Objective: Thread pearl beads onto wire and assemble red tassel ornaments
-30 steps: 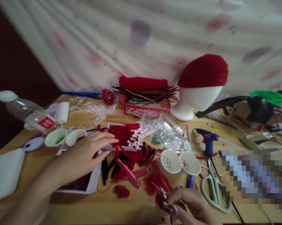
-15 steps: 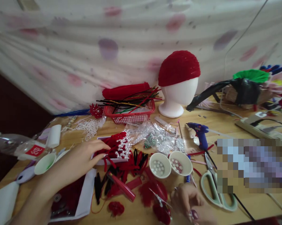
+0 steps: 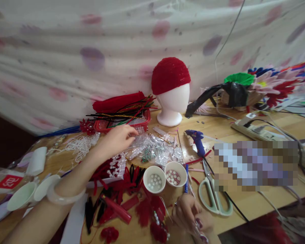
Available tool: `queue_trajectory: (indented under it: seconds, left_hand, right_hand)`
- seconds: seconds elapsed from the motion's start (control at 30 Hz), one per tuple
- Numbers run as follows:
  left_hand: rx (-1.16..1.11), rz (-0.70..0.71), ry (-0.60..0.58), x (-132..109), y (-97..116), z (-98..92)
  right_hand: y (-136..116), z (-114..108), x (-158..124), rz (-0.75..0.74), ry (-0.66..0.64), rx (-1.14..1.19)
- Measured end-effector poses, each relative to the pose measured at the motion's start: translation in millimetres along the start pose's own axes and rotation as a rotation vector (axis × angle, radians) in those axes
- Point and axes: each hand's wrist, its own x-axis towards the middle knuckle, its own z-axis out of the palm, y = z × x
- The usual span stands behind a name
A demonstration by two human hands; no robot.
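Note:
My left hand (image 3: 120, 137), with a pale bangle (image 3: 64, 196) on its wrist, reaches over clear plastic bags of beads (image 3: 159, 149) in front of the red basket (image 3: 142, 126). Its fingers are loosely curled and apart, with nothing visible in them. Beneath the forearm lies a box of red pieces and white pearl beads (image 3: 118, 165). My right hand (image 3: 189, 215) is low at the table's front, fingers pinched together; what they hold is hidden. Left of it lies a red piece with pearls and wire (image 3: 157, 230). Two paper cups hold white beads (image 3: 154, 183) and red-and-white beads (image 3: 173, 178).
Scissors (image 3: 213, 195) and a blue glue gun (image 3: 196, 140) lie right of the cups. Behind stands a white foam head (image 3: 172, 105) in a red cap (image 3: 170, 76). A power strip (image 3: 256, 128) sits at right, a plastic bottle (image 3: 8, 181) at left.
My left hand has moved from the box of pearl beads up and away to the bags before the basket. My right hand stays pinched low down. The view has swung right.

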Motion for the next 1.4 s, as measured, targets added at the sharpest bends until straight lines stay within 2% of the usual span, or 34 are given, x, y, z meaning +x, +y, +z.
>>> queue_trajectory:
  seconds: [0.07,0.1,0.2,0.33,0.53,0.63,0.83,1.03,1.2,1.3,1.4]
  left_hand:
    - [0.060,-0.116,0.055,8.1,-11.4,-4.4]
    - [0.079,-0.142,0.028,11.2,-16.4,-4.6]
    - [0.065,-0.119,-0.178,21.8,-26.4,5.2]
    - [0.036,-0.032,-0.434,42.5,-30.2,30.6]
    - [0.112,0.016,-0.655,58.5,-27.1,59.0]
    - [0.153,0.011,-0.693,56.9,-26.3,68.6]
    - [0.190,0.021,-0.668,55.7,-29.1,70.8]
    - [0.148,0.045,-0.560,52.2,-26.8,53.4]
    - [0.047,0.013,-0.474,42.5,-23.7,37.9]
    - [0.061,-0.021,-0.334,32.8,-17.7,22.6]
    - [0.120,-0.052,-0.119,15.2,-5.7,1.3]
  right_hand:
    - [-1.3,0.7,0.4,0.012,0.004,0.012]
    - [-1.8,1.3,0.9,0.013,0.003,0.021]
    - [-3.0,4.5,3.3,0.011,0.002,0.050]
    - [-4.1,11.1,5.3,0.005,0.030,0.084]
    - [-3.6,15.2,3.8,-0.012,0.058,0.121]
    - [-3.1,14.3,3.7,-0.016,0.067,0.123]
    - [-2.8,13.6,3.7,-0.027,0.067,0.132]
    - [-3.5,14.7,3.6,-0.058,0.070,0.144]
    - [-1.9,13.9,5.3,-0.072,0.050,0.154]
    - [-0.4,13.9,5.8,-0.075,0.052,0.162]
    - [1.0,13.9,5.5,-0.073,0.058,0.165]
